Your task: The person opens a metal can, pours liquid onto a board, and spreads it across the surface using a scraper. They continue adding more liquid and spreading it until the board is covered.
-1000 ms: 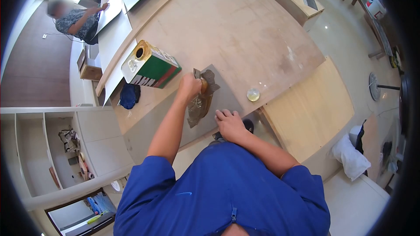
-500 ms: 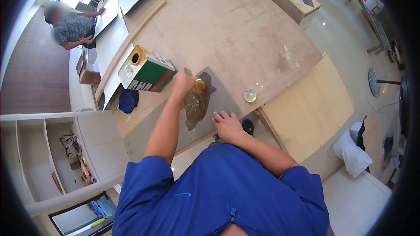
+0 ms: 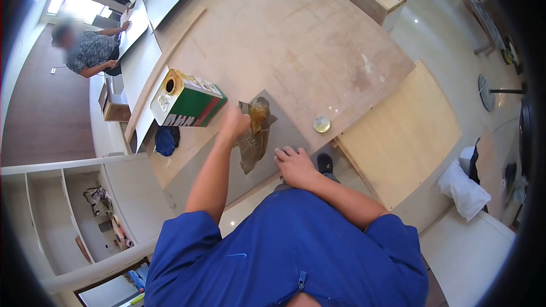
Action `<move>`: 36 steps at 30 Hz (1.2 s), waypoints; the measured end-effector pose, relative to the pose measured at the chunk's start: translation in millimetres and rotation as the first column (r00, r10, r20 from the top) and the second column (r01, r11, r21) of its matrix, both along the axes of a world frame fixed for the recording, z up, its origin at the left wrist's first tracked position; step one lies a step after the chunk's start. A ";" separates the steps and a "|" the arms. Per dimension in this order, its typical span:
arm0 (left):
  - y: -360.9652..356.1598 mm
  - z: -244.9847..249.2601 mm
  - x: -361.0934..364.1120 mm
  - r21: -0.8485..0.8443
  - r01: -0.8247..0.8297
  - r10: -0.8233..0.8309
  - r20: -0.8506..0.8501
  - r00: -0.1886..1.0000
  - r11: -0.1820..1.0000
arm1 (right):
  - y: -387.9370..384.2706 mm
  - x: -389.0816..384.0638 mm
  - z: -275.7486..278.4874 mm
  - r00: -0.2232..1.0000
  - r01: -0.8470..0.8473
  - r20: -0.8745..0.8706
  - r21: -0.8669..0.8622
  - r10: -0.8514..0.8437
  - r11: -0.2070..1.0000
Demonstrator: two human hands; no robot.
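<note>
Closed, my left hand (image 3: 234,121) is at the left edge of a crumpled brown piece (image 3: 249,150) smeared with amber, glossy stuff (image 3: 259,115). What the fingers grip is too small to tell. Under the brown piece lies a grey sheet (image 3: 287,128) on the large wooden board. My right hand (image 3: 296,166) rests on the near edge of that sheet, fingers apart, holding nothing. A green and white metal can (image 3: 196,104) with a stained, open spout stands left of my left hand. To the right, a small round clear item (image 3: 322,124) sits on the board.
A dark blue cloth (image 3: 166,140) lies below the can. A long wooden strip (image 3: 170,59) runs beside white panels (image 3: 139,59). A person (image 3: 94,51) stands at the upper left. Lower on the right is a pale plywood panel (image 3: 404,136); shelves (image 3: 60,210) stand at the lower left.
My left hand has moved slightly down, and more of the amber stuff shows on the brown piece. The view has shifted a little. Part of someone in blue has appeared at the top right.
</note>
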State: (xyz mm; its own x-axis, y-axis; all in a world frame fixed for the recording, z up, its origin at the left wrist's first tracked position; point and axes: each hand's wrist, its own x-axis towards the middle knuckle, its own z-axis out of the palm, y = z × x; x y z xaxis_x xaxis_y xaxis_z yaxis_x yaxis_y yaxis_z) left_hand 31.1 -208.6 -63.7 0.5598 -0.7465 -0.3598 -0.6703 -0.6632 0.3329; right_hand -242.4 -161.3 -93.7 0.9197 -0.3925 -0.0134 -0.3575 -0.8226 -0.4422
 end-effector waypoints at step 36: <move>-11.1 58.0 -20.3 0.185 0.704 -0.726 0.251 0.640 0.685 | 1.7 -1.0 4.0 0.998 0.051 0.041 0.024 -0.052 0.998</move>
